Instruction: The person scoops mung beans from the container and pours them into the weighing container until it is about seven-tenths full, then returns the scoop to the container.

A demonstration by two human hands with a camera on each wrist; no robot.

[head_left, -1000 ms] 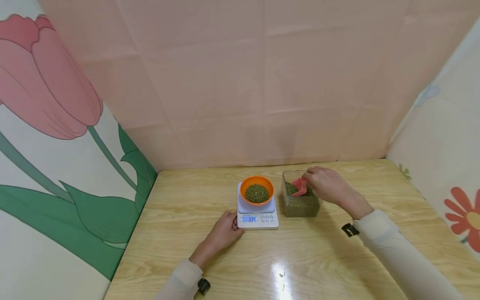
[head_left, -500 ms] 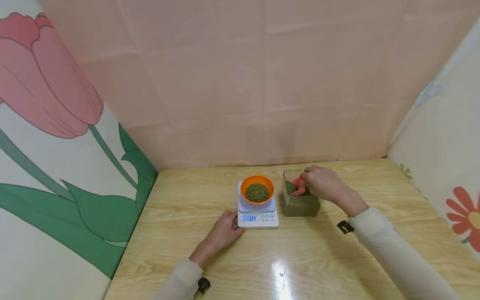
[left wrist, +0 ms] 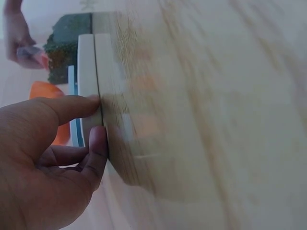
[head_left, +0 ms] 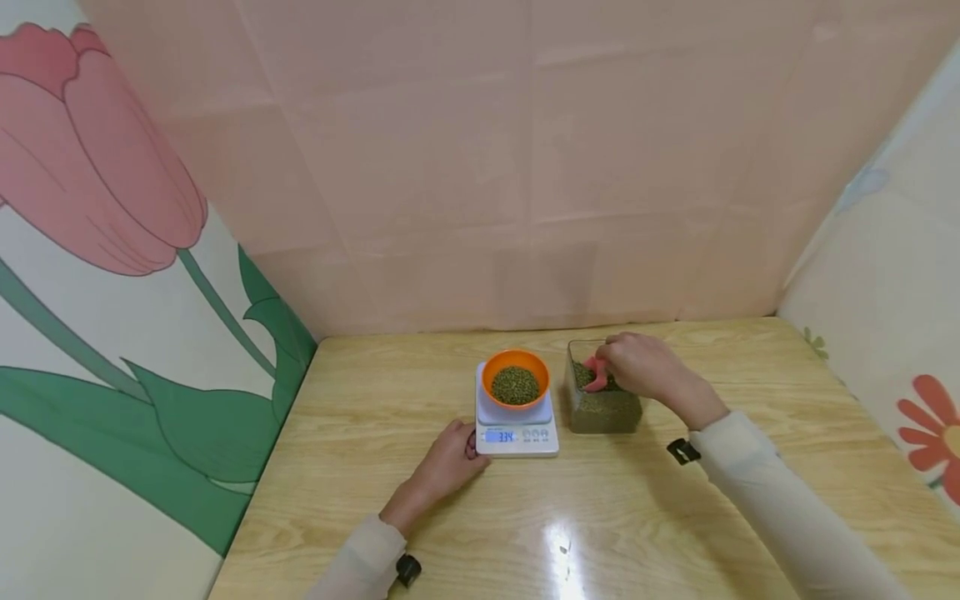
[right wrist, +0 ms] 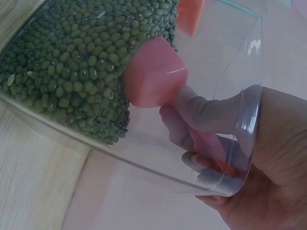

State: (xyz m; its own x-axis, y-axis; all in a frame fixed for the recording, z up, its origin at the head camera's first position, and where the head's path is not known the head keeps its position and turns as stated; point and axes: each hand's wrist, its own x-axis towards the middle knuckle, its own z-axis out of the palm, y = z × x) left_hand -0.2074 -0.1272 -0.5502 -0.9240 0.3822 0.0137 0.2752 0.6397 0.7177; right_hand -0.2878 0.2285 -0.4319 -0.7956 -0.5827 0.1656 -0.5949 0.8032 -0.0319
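Note:
My right hand (head_left: 641, 367) grips the handle of a small pink scoop (right wrist: 156, 74). The scoop's bowl is pushed against green mung beans (right wrist: 81, 62) inside a clear rectangular container (head_left: 606, 417). The fingers show through the clear wall in the right wrist view. My left hand (head_left: 446, 462) holds the front left corner of a white kitchen scale (head_left: 517, 450), thumb at the front edge, fingers curled by the side. An orange bowl (head_left: 517, 358) of mung beans sits on the scale's plate, and the lit display appears to read 334.
Container and scale stand close together, side by side, on a wood-grain table (head_left: 360, 392). A pink covering (head_left: 420, 167) rises behind the table's back edge. Flower-patterned panels (head_left: 217, 400) flank both sides.
The right hand and scoop have shifted slightly left within the container, and the scoop has turned a little. The left hand, scale and bowl stay put; the display reading looks the same.

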